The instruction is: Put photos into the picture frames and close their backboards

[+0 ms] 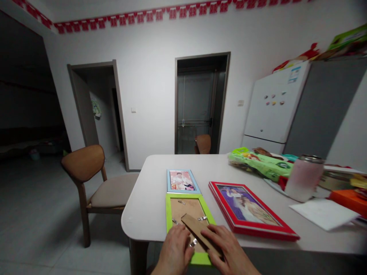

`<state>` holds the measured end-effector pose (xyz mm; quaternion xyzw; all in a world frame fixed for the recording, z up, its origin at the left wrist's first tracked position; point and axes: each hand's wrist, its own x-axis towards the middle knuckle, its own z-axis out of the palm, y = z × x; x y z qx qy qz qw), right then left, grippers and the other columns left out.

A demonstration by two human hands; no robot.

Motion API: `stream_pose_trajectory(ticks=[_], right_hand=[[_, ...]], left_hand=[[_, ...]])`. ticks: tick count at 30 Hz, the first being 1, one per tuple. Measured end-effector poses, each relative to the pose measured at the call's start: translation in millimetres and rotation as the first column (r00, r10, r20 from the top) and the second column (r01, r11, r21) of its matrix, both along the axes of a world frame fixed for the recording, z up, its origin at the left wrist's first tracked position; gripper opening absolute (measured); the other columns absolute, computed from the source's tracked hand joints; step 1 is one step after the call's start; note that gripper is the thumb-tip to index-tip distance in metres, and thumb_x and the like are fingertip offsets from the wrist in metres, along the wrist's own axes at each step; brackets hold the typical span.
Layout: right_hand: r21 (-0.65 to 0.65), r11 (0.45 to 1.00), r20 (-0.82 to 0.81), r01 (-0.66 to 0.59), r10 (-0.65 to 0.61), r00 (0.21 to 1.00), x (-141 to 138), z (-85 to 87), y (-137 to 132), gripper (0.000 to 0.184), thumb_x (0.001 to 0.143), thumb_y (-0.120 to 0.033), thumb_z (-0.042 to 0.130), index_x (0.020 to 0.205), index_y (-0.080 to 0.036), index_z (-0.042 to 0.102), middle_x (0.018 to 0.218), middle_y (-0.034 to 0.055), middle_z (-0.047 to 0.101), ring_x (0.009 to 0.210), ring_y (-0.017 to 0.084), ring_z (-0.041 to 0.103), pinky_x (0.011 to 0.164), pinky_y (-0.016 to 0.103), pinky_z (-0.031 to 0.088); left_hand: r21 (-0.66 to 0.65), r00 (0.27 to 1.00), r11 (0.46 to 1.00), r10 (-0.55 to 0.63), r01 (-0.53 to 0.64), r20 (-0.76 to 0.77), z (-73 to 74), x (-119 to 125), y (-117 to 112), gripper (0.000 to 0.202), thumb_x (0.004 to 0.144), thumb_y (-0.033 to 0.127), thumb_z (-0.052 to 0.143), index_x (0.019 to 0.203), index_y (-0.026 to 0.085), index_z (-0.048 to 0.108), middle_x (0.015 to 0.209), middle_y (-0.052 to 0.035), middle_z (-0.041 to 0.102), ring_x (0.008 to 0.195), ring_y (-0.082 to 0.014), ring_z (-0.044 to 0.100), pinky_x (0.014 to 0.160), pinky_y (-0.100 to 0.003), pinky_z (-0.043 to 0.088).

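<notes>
A green photo frame (169,209) lies face down at the table's near edge, its brown backing board (190,206) and several metal clips showing. A brown support leg (195,226) runs slantwise across the backing. My left hand (176,246) grips the frame's near left part, fingers bent close together beside a clip. Over the near right part, my right hand (225,246) holds the frame, its fingers on the support leg. Touching the far edge of the green frame is a light blue photo frame (169,181), picture up. Red photo frames (237,225), seemingly stacked, lie to the right.
The white table (149,191) has a rounded left corner. A pink-and-clear jar (304,179), a green food bag (258,162) and white paper (323,214) crowd its right side. A wooden chair (83,164) stands left, a fridge (275,110) behind right.
</notes>
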<state>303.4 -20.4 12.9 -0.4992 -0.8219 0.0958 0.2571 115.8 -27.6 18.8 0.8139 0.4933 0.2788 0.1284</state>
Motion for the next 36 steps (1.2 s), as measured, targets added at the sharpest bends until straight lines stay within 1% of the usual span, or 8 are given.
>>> stream_pose_trajectory(ticks=[5, 10, 15, 18, 22, 30, 34, 36], right_hand=[[0.015, 1.000, 0.045, 0.019, -0.019, 0.999, -0.4, 3.4, 1.8, 0.037, 0.068, -0.030, 0.047, 0.103, -0.024, 0.056, 0.108, 0.0076, 0.053, 0.100, 0.022, 0.045, 0.087, 0.038, 0.034], [-0.009, 0.999, 0.088, 0.044, -0.043, 0.995, -0.5, 11.0, 14.7, 0.037, 0.073, -0.036, 0.041, 0.104, -0.021, 0.056, 0.107, 0.0092, 0.053, 0.099, 0.021, 0.045, 0.086, 0.034, 0.034], [0.038, 0.978, 0.199, 0.203, -0.206, 0.958, -8.0, 13.0, 32.1, 0.032, 0.077, -0.032, 0.036, 0.097, -0.021, 0.058, 0.100, 0.0093, 0.053, 0.091, 0.021, 0.046, 0.078, 0.033, 0.035], [0.062, 0.971, 0.245, 0.229, -0.237, 0.940, -11.3, 13.2, 37.6, 0.029, 0.077, -0.031, 0.034, 0.086, -0.020, 0.059, 0.096, 0.0087, 0.052, 0.086, 0.020, 0.047, 0.074, 0.031, 0.034], [0.065, 0.972, 0.243, 0.226, -0.235, 0.941, -11.8, 12.8, 41.6, 0.026, 0.077, -0.027, 0.034, 0.083, -0.019, 0.058, 0.091, 0.0077, 0.052, 0.083, 0.018, 0.047, 0.071, 0.028, 0.033], [0.096, 0.972, 0.211, 0.212, -0.228, 0.950, -11.6, 11.4, 42.9, 0.024, 0.076, -0.027, 0.036, 0.079, -0.019, 0.058, 0.086, 0.0075, 0.053, 0.080, 0.018, 0.048, 0.071, 0.028, 0.034], [0.118, 0.984, 0.090, 0.137, -0.147, 0.985, -24.6, 16.6, 52.2, 0.027, 0.077, -0.026, 0.036, 0.090, -0.019, 0.060, 0.094, 0.0074, 0.056, 0.089, 0.018, 0.047, 0.077, 0.028, 0.033], [0.075, 0.991, 0.023, 0.107, -0.109, 0.994, -37.0, 19.1, 63.1, 0.027, 0.076, -0.025, 0.039, 0.091, -0.019, 0.061, 0.095, 0.0073, 0.057, 0.089, 0.018, 0.048, 0.078, 0.027, 0.033]], left_hand=[[0.025, 1.000, 0.999, 0.022, -0.022, -0.010, -6.1, -6.8, -2.6, 0.030, 0.063, 0.018, 0.063, 0.092, 0.017, 0.055, 0.109, -0.0098, 0.056, 0.103, -0.0245, 0.048, 0.094, -0.046, 0.031], [0.060, 0.998, 0.997, -0.056, 0.058, -0.030, -17.8, -17.3, -4.0, 0.045, 0.059, 0.041, 0.067, 0.094, 0.017, 0.054, 0.114, -0.0128, 0.053, 0.107, -0.0279, 0.045, 0.093, -0.052, 0.028], [0.084, 0.997, 0.994, -0.060, 0.064, -0.047, -23.5, -18.9, -1.8, 0.046, 0.058, 0.042, 0.068, 0.093, 0.017, 0.054, 0.113, -0.0135, 0.053, 0.106, -0.0278, 0.046, 0.093, -0.053, 0.028], [0.098, 0.998, 0.993, -0.056, 0.060, -0.042, -23.9, -18.5, -1.0, 0.045, 0.059, 0.044, 0.066, 0.092, 0.017, 0.055, 0.112, -0.0134, 0.054, 0.106, -0.0277, 0.047, 0.092, -0.053, 0.028], [0.112, 0.996, 0.990, -0.079, 0.084, -0.044, -22.2, -19.4, -1.7, 0.042, 0.064, 0.048, 0.061, 0.093, 0.018, 0.054, 0.111, -0.0130, 0.054, 0.105, -0.0272, 0.047, 0.091, -0.053, 0.030], [0.052, 0.997, 0.996, -0.076, 0.077, -0.016, -19.5, -21.0, -2.4, 0.042, 0.059, 0.040, 0.067, 0.092, 0.017, 0.054, 0.113, -0.0131, 0.053, 0.107, -0.0274, 0.046, 0.093, -0.052, 0.027], [0.044, 0.996, 0.995, -0.094, 0.094, -0.007, -20.5, -20.7, -1.8, 0.043, 0.057, 0.040, 0.068, 0.091, 0.018, 0.054, 0.114, -0.0131, 0.053, 0.107, -0.0280, 0.045, 0.093, -0.053, 0.026], [0.047, 0.995, 0.994, -0.096, 0.096, 0.000, -20.3, -20.3, -2.2, 0.042, 0.058, 0.039, 0.068, 0.091, 0.018, 0.054, 0.114, -0.0129, 0.052, 0.108, -0.0276, 0.045, 0.093, -0.053, 0.025]])
